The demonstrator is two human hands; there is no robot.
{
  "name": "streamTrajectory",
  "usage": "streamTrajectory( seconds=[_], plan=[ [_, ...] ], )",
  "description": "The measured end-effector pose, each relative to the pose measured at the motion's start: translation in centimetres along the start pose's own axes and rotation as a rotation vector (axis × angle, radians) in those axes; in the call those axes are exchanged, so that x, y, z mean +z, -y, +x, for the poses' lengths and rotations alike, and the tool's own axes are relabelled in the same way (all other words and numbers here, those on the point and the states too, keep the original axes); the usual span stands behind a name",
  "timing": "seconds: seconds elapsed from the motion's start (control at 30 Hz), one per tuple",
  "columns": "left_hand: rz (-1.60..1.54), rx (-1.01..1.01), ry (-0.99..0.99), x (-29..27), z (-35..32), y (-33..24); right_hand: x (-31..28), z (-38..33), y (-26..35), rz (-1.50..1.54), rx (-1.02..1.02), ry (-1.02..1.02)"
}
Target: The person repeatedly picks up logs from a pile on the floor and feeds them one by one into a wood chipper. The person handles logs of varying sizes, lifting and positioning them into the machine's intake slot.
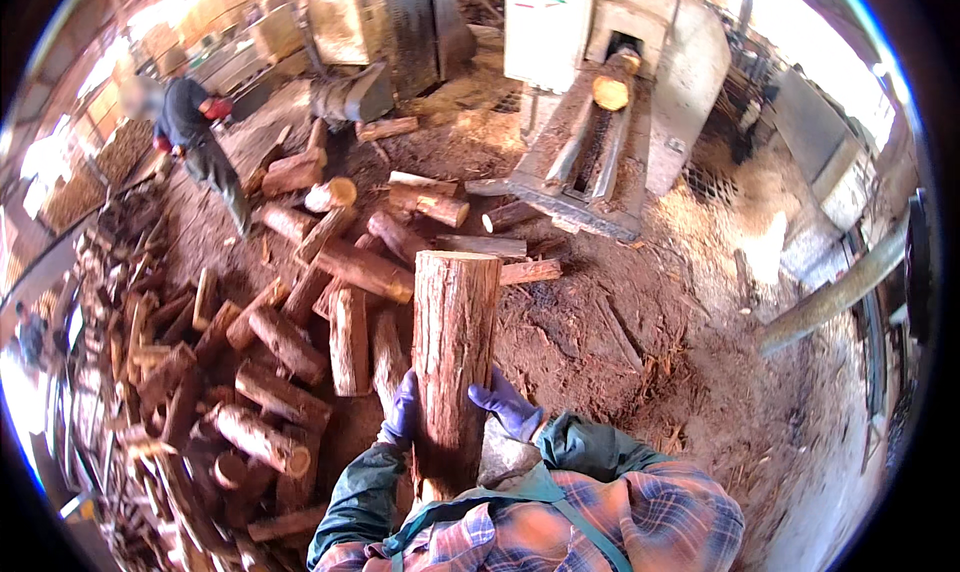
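Observation:
I hold a thick bark-covered log (452,342) upright in front of my chest. My left hand (402,410), in a purple glove, grips its left side low down. My right hand (508,404), also gloved in purple, clasps its right side at about the same height. The log's pale cut top end faces away from me. Its lower end is hidden behind my plaid shirt and green apron straps.
A heap of similar logs (290,342) covers the ground to my left. Ahead stands a metal machine with a trough (590,152) carrying a peeled log (612,90). Another person (195,137) bends among logs at far left. Bark and sawdust litter the ground (640,342).

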State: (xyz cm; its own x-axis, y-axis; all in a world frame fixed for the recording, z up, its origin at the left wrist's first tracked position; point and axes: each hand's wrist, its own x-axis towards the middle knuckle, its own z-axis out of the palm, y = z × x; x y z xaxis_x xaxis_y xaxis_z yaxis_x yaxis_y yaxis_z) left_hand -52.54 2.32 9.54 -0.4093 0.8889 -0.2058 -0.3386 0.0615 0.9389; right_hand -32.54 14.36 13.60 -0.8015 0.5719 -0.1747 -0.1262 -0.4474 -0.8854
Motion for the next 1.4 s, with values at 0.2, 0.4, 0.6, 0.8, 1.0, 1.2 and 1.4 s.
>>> streamTrajectory(
  seconds=[0.2,0.4,0.6,0.8,1.0,1.2,1.4],
  plan=[
    [0.22,-0.005,0.153,10.2,17.7,-5.7,-11.2,9.4,5.3,0.219,-0.214,-0.173],
    [0.367,0.026,0.313,27.4,43.1,-14.6,-26.6,20.7,24.7,-0.379,-0.381,-0.499],
    [0.777,0.667,0.101,43.9,60.5,-19.9,-44.6,36.8,41.5,-0.747,-0.364,-0.825],
    [0.4,0.576,0.024,35.8,52.8,-11.3,-45.4,48.0,38.8,-1.331,-0.197,-0.759],
    [0.405,0.623,-0.045,38.1,42.7,-9.7,-54.3,45.9,43.8,-1.32,-0.257,-0.446],
    [0.306,0.315,-0.296,29.5,26.2,-1.4,-51.7,43.9,44.3,-1.319,-0.109,-0.578],
    [0.048,-0.068,-0.87,17.2,9.8,6.5,-42.2,49.5,33.9,-1.973,-0.152,-0.443]
  ],
)
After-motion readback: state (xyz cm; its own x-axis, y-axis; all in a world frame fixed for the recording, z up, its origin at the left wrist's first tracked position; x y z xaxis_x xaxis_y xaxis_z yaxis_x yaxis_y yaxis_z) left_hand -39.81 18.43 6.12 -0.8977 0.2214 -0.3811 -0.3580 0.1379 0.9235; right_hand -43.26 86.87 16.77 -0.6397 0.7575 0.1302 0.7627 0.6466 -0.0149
